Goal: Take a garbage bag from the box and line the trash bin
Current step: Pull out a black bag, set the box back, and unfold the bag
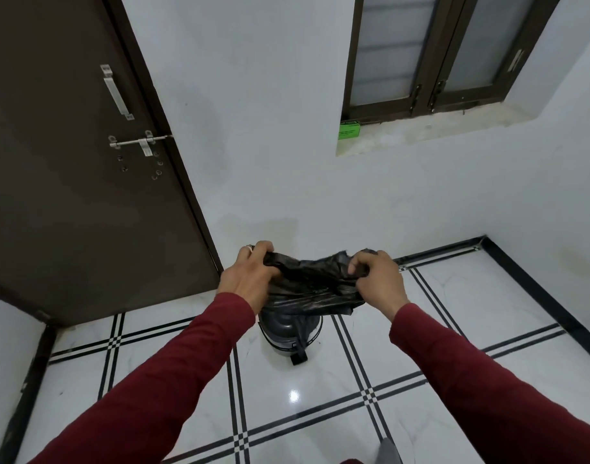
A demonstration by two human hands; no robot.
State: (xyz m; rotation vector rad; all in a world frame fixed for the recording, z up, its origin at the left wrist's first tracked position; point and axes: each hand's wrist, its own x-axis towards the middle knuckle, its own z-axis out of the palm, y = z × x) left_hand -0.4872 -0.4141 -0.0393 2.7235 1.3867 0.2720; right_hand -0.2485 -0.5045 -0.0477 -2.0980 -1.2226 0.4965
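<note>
A black garbage bag (315, 283) is stretched between both hands, crumpled and partly spread. My left hand (248, 279) grips its left edge and my right hand (377, 279) grips its right edge. Directly below the bag stands a dark grey pedal trash bin (288, 333) on the tiled floor, its top hidden by the bag and its black foot pedal (299, 357) pointing toward me. A green box (349, 130) sits on the window ledge at the upper right, far from both hands.
A dark brown door (69, 179) with a metal handle and bolt stands at the left. White walls meet in a corner behind the bin. A dark-framed window (431, 55) is above the ledge. The glossy white floor tiles (320, 413) have black stripes.
</note>
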